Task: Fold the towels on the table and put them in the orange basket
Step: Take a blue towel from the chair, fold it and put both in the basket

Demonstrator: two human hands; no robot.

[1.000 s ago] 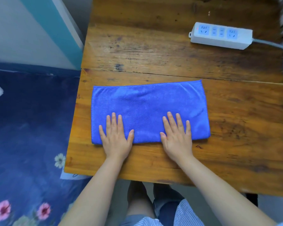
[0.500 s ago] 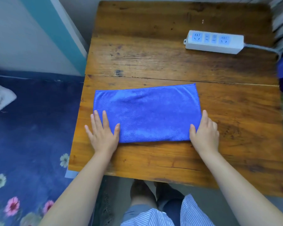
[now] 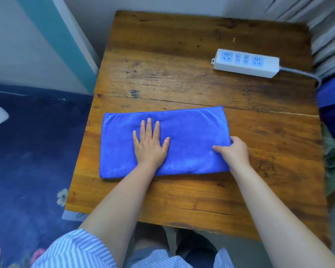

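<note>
A blue towel [image 3: 191, 132], folded once into a long rectangle, lies flat on the wooden table [image 3: 182, 74] near its front half. My left hand [image 3: 150, 146] presses flat on the towel's middle-left, fingers straight and spread. My right hand [image 3: 233, 151] pinches the towel's right short edge, thumb on top and fingers curled around the edge. The orange basket is not in view.
A white power strip [image 3: 246, 62] with a grey cable lies at the table's back right. A blue floral rug [image 3: 27, 161] covers the floor on the left. Blue and green cloth [image 3: 333, 117] sits just off the table's right edge.
My left hand moved from the towel's lower left corner onto its middle. My right hand went from lying beside the right edge to pinching it.
</note>
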